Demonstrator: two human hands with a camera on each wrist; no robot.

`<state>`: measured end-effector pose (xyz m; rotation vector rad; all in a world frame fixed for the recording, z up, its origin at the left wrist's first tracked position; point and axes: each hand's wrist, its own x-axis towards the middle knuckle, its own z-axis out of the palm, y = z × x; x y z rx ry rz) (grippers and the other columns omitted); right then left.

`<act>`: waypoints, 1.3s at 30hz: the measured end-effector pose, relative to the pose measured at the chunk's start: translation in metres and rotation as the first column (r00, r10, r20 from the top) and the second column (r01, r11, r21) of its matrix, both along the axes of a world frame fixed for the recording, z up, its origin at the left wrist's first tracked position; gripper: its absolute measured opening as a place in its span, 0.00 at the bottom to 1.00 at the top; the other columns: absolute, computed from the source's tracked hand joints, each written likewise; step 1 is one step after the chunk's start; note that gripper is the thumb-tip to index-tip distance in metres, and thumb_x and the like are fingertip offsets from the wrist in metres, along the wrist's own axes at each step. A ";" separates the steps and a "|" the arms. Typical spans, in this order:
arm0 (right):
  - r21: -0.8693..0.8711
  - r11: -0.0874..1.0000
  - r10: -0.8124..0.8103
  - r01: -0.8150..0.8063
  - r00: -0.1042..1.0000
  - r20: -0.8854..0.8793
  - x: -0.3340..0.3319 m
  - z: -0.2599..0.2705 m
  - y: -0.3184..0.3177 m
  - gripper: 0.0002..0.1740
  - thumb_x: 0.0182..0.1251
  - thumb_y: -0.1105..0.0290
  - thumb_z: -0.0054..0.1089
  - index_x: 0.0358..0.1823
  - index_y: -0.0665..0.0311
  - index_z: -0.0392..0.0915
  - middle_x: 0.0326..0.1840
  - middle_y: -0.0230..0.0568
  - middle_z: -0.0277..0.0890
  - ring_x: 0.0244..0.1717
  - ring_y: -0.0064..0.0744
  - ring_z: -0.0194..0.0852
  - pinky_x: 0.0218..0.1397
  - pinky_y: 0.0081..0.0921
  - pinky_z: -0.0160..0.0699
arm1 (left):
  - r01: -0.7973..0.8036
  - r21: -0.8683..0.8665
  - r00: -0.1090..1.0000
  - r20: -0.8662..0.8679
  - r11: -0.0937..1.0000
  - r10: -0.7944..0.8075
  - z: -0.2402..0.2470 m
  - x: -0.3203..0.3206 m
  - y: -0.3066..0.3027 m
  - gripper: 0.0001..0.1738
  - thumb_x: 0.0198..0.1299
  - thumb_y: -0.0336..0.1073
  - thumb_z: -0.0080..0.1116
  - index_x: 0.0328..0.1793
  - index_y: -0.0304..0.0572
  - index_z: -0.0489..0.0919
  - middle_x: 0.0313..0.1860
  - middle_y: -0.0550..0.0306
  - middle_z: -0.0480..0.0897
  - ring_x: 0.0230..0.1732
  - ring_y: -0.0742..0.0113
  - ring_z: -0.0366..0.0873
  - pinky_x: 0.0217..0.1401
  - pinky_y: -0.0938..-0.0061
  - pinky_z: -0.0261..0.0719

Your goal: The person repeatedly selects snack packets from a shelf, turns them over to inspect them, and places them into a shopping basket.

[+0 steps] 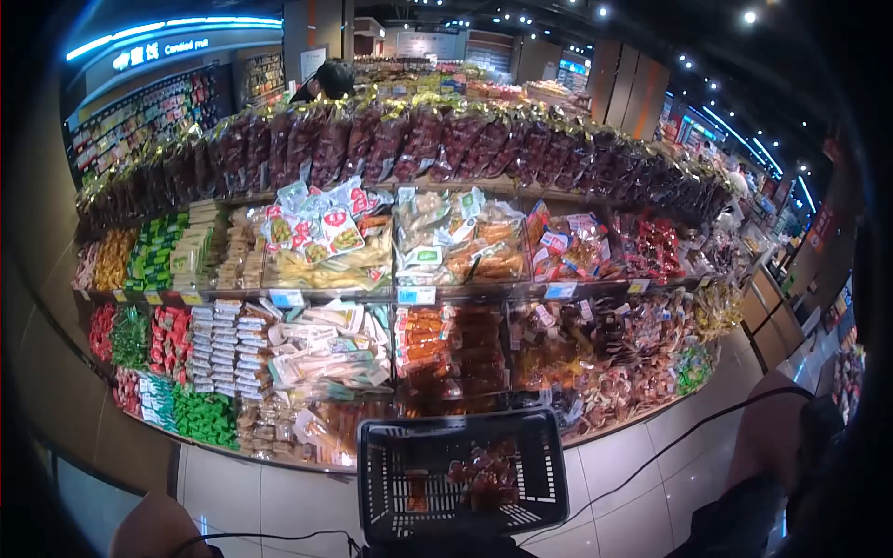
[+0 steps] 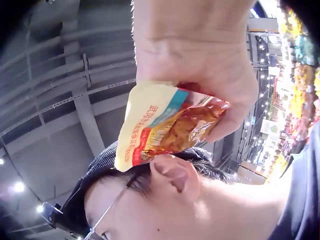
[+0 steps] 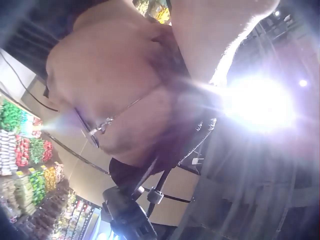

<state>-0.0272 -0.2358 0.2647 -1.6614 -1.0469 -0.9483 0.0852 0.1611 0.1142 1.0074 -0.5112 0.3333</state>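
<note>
My left hand (image 2: 200, 75) grips a snack packet (image 2: 175, 125) in the left wrist view, raised beside the ear and dark cap (image 2: 100, 165) on my head. Cream, teal and red printing shows on the packet, with brown food visible through a clear part. In the right wrist view, my right hand (image 3: 215, 40) is up close to the side of my head; glare and shadow hide its fingers. A black shopping basket (image 1: 460, 429) stands low in front of me in the head view, with brown snack packets (image 1: 488, 474) inside.
A wide curved display shelf (image 1: 391, 296) of bagged snacks spans the front, topped by a row of dark red bags (image 1: 419, 139). Black cables (image 1: 651, 456) hang on both sides. Behind the shelf is a person in a dark cap (image 1: 330, 79). Pale tiled floor (image 1: 614, 502) surrounds the basket.
</note>
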 end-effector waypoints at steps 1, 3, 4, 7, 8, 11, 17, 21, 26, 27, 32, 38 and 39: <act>0.014 1.000 -0.002 0.003 1.000 -0.028 0.002 -0.009 0.001 0.16 0.70 0.56 0.51 0.43 0.63 0.72 0.50 0.47 0.74 0.46 0.39 0.69 0.51 0.36 0.72 | 0.007 0.003 1.000 -0.029 1.000 -0.007 -0.004 -0.004 -0.004 0.23 0.74 0.46 0.45 0.59 0.32 0.72 0.42 0.54 0.77 0.37 0.66 0.78 0.42 0.73 0.81; 0.067 0.998 0.005 0.006 0.987 -0.161 -0.004 -0.032 0.008 0.16 0.70 0.56 0.50 0.42 0.64 0.72 0.49 0.47 0.75 0.45 0.39 0.70 0.51 0.35 0.72 | 0.016 0.033 0.986 -0.166 0.999 -0.010 -0.013 -0.037 -0.004 0.23 0.74 0.46 0.45 0.59 0.32 0.72 0.41 0.54 0.77 0.37 0.66 0.78 0.42 0.73 0.81; 0.086 0.996 0.015 0.005 0.975 -0.223 -0.009 -0.042 0.012 0.16 0.71 0.57 0.49 0.41 0.64 0.72 0.48 0.47 0.75 0.44 0.38 0.70 0.50 0.34 0.72 | 0.014 0.041 0.973 -0.230 0.999 -0.005 -0.016 -0.055 -0.004 0.23 0.74 0.47 0.45 0.59 0.32 0.72 0.41 0.55 0.77 0.37 0.66 0.78 0.42 0.73 0.81; 0.115 0.993 0.031 -0.004 0.972 -0.234 -0.004 -0.064 0.020 0.16 0.72 0.58 0.48 0.39 0.65 0.73 0.46 0.47 0.76 0.43 0.38 0.71 0.49 0.32 0.73 | 0.013 0.036 0.970 -0.244 0.999 -0.004 -0.018 -0.063 -0.012 0.23 0.75 0.47 0.44 0.59 0.32 0.73 0.41 0.55 0.77 0.37 0.67 0.78 0.42 0.74 0.81; 0.120 0.993 0.035 -0.007 0.970 -0.239 -0.004 -0.073 0.024 0.16 0.72 0.58 0.48 0.39 0.66 0.73 0.46 0.47 0.76 0.42 0.37 0.71 0.49 0.32 0.73 | 0.013 0.030 0.968 -0.251 0.999 -0.005 -0.021 -0.066 -0.016 0.23 0.75 0.47 0.44 0.59 0.32 0.73 0.41 0.55 0.78 0.37 0.67 0.78 0.42 0.74 0.81; -0.228 0.972 -0.123 -0.055 0.708 -0.695 0.014 -0.139 0.050 0.18 0.73 0.65 0.56 0.59 0.68 0.73 0.51 0.44 0.78 0.53 0.33 0.78 0.57 0.29 0.79 | -0.011 0.005 0.949 -0.314 1.000 0.012 -0.026 -0.088 -0.028 0.23 0.76 0.47 0.43 0.58 0.32 0.73 0.41 0.56 0.78 0.37 0.68 0.78 0.42 0.75 0.80; 0.255 0.952 0.295 -0.170 0.282 -0.913 0.017 -0.278 0.130 0.22 0.73 0.68 0.64 0.63 0.67 0.68 0.57 0.39 0.76 0.55 0.25 0.77 0.52 0.28 0.83 | 0.173 -0.206 0.731 -0.628 0.963 -0.266 -0.126 -0.058 -0.096 0.14 0.66 0.26 0.65 0.56 0.34 0.80 0.47 0.54 0.87 0.45 0.69 0.87 0.45 0.70 0.87; 0.313 0.949 0.308 0.024 0.131 -0.942 0.010 -0.284 0.142 0.26 0.68 0.73 0.69 0.63 0.70 0.69 0.52 0.41 0.79 0.49 0.23 0.82 0.32 0.21 0.86 | 0.087 -0.049 0.762 -0.640 0.995 -0.099 -0.125 -0.060 -0.105 0.12 0.66 0.26 0.66 0.53 0.31 0.81 0.43 0.54 0.88 0.41 0.69 0.87 0.43 0.74 0.86; 0.046 0.997 0.035 0.066 0.160 -0.986 0.003 -0.304 0.141 0.23 0.68 0.73 0.69 0.61 0.72 0.73 0.52 0.42 0.79 0.49 0.22 0.81 0.32 0.18 0.85 | -0.068 0.114 0.809 -0.575 0.991 0.122 -0.138 -0.058 -0.108 0.09 0.67 0.29 0.66 0.48 0.29 0.83 0.38 0.57 0.87 0.36 0.77 0.82 0.40 0.78 0.82; 0.033 0.995 0.004 0.099 0.281 -0.960 0.004 -0.307 0.145 0.22 0.68 0.73 0.69 0.60 0.71 0.73 0.48 0.41 0.80 0.43 0.21 0.81 0.30 0.17 0.83 | -0.080 0.160 0.812 -0.562 0.984 0.157 -0.139 -0.057 -0.108 0.09 0.67 0.30 0.67 0.47 0.29 0.83 0.37 0.59 0.87 0.36 0.78 0.81 0.39 0.79 0.80; 0.202 0.954 0.131 0.222 0.298 -0.946 0.003 -0.297 0.152 0.19 0.67 0.73 0.70 0.56 0.70 0.74 0.37 0.36 0.79 0.29 0.18 0.77 0.26 0.14 0.76 | -0.064 0.182 0.803 -0.575 0.981 0.159 -0.148 -0.052 -0.107 0.12 0.67 0.33 0.67 0.49 0.29 0.84 0.32 0.61 0.86 0.32 0.80 0.79 0.36 0.80 0.78; 0.034 0.910 -0.161 0.413 0.429 -0.889 0.010 -0.293 0.145 0.16 0.63 0.76 0.72 0.50 0.68 0.77 0.35 0.35 0.78 0.30 0.18 0.77 0.29 0.17 0.78 | -0.040 0.174 0.751 -0.644 0.984 0.145 -0.145 -0.052 -0.100 0.13 0.70 0.30 0.62 0.56 0.28 0.79 0.35 0.57 0.83 0.32 0.74 0.82 0.37 0.80 0.79; 0.032 0.911 -0.162 0.411 0.430 -0.888 0.013 -0.291 0.145 0.16 0.63 0.76 0.72 0.50 0.68 0.77 0.35 0.35 0.78 0.30 0.18 0.77 0.29 0.17 0.78 | 0.003 0.147 0.759 -0.644 0.989 0.094 -0.143 -0.055 -0.100 0.13 0.68 0.27 0.62 0.56 0.27 0.79 0.34 0.58 0.83 0.31 0.74 0.82 0.37 0.80 0.80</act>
